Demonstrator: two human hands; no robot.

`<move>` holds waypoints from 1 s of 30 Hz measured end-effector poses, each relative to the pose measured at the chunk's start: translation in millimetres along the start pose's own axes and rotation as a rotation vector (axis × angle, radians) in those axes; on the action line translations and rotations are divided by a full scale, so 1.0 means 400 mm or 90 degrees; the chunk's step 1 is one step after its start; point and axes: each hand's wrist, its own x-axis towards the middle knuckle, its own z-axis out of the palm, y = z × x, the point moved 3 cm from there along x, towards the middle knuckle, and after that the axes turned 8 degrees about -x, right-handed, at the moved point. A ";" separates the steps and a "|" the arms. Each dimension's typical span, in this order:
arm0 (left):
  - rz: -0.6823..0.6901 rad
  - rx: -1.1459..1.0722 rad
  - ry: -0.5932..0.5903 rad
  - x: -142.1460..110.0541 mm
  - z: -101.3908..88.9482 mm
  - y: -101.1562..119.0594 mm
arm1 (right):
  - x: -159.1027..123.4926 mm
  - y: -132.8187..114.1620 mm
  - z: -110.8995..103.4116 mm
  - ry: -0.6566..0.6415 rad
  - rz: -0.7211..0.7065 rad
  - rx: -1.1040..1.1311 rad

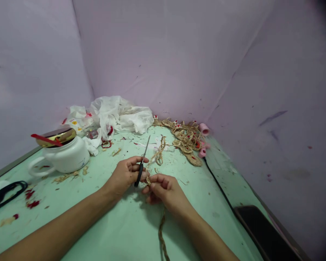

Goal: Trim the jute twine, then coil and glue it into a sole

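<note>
Grip the cord [148, 179], presumably light and pliable, where right-hand fingers [158, 189] pinch it, left-hand fingers [138, 159] clasping a black-handled tool [140, 172].

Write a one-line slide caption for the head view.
Left hand holds black-handled scissors, right hand pinches braided cord, above a scrap-strewn green table.

I work from a single head-worn camera, which looks forward and down from above the near side of the green table [116, 232]. The view is wide: it runs across the tabletop to the back wall [174, 58] and takes in the left wall [35, 72] and right wall [282, 152] too. The left hand [125, 173] and right hand [167, 191] sit near my picture's centre, much closer to me than that back wall. Dark blur shades my upper right corner.
</note>
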 end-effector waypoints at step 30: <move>0.176 0.505 -0.007 0.006 -0.029 0.005 | 0.008 -0.024 -0.068 0.234 -0.057 0.097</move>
